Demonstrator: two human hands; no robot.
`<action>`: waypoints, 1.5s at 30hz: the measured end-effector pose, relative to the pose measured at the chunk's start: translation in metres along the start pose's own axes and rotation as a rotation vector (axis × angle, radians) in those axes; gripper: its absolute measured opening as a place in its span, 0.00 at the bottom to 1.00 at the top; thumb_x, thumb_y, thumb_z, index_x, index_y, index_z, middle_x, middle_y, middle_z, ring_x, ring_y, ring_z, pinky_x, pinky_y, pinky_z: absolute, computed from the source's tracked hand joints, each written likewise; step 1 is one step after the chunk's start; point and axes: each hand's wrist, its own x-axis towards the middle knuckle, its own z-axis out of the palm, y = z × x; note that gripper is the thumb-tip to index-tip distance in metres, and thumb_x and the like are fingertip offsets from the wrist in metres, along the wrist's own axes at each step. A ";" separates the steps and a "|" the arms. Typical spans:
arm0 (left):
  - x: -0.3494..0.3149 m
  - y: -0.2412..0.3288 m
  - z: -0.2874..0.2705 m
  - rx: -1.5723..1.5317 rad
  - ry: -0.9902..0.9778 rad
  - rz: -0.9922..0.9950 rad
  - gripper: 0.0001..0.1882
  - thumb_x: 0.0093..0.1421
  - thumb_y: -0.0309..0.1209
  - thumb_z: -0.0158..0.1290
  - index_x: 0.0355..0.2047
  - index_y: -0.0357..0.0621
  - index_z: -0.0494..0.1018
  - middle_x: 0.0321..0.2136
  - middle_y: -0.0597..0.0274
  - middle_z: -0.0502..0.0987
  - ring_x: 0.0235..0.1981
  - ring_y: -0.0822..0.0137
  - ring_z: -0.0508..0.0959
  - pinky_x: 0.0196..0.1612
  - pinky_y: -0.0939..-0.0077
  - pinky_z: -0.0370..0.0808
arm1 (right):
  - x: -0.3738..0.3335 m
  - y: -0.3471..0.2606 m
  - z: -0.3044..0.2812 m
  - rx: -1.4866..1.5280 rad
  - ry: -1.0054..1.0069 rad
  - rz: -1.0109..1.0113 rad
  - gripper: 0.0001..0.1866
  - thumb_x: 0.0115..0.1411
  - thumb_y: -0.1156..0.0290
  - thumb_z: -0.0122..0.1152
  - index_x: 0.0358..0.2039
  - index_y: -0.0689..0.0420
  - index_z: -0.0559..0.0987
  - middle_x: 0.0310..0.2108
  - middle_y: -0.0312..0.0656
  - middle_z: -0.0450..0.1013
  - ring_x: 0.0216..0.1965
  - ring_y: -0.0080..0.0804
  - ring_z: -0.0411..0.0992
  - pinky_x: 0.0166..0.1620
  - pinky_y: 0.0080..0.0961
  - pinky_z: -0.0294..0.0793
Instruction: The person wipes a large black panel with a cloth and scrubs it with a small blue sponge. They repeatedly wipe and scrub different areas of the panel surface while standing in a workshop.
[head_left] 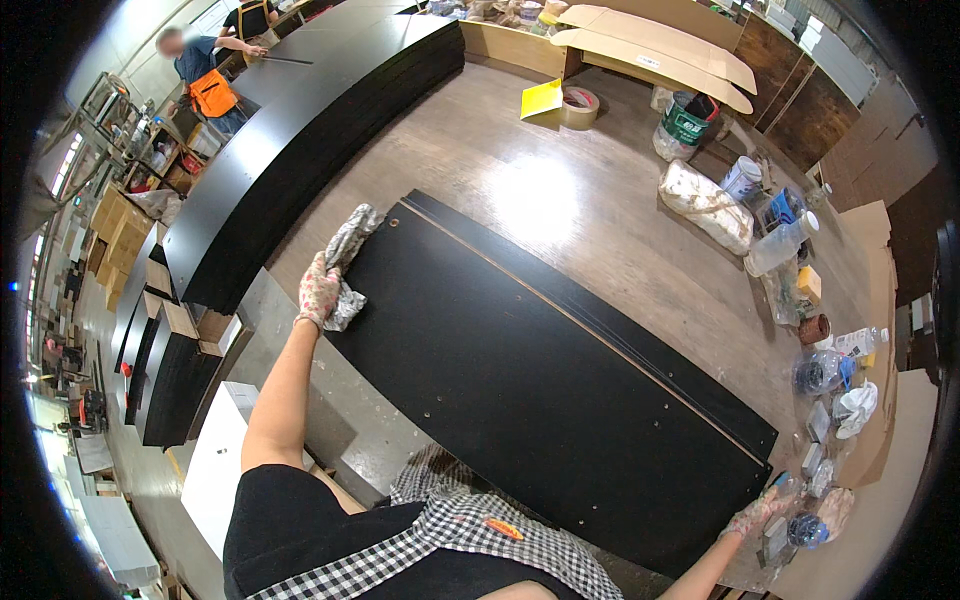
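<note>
A long black panel [540, 370] lies on the worktable before me. A groove runs along its far side, and several small holes dot its face. My left hand [318, 290], in a floral-patterned glove, is closed on a crumpled grey-white rag [350, 238] at the panel's left end. Part of the rag hangs below the hand along that edge. At the panel's right corner is my right hand [758, 512], also gloved. A small blue item shows by its fingertips, but whether it holds that item or only rests by the panel is unclear.
Tall stacks of black panels [300, 110] stand at the left. On the worktable [450, 150] are a tape roll [579, 108], a green bucket [685, 125], a wrapped white bundle [706, 205] and several bottles along the right edge. A person in an orange apron [212, 93] works beyond.
</note>
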 end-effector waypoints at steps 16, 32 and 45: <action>-0.106 0.201 0.056 0.227 -0.208 0.955 0.32 0.56 0.40 0.53 0.62 0.52 0.63 0.63 0.55 0.61 0.68 0.53 0.52 0.69 0.52 0.41 | -0.022 -0.080 -0.010 -0.172 0.012 0.109 0.29 0.68 0.61 0.43 0.64 0.65 0.56 0.60 0.59 0.61 0.60 0.44 0.64 0.59 0.30 0.66; -0.165 0.169 0.043 -0.035 -0.362 1.058 0.32 0.54 0.45 0.52 0.60 0.55 0.65 0.64 0.54 0.59 0.69 0.50 0.50 0.68 0.46 0.42 | -0.113 -0.262 0.037 0.810 -0.616 -0.035 0.24 0.66 0.70 0.51 0.61 0.62 0.64 0.58 0.46 0.64 0.59 0.34 0.63 0.63 0.31 0.59; 0.078 -0.044 -0.054 -0.475 0.050 0.236 0.09 0.58 0.28 0.51 0.39 0.41 0.74 0.35 0.53 0.76 0.38 0.56 0.77 0.41 0.63 0.75 | -0.224 -0.599 0.142 0.613 -0.888 -0.850 0.20 0.52 0.71 0.63 0.47 0.56 0.77 0.45 0.45 0.75 0.47 0.43 0.71 0.52 0.36 0.69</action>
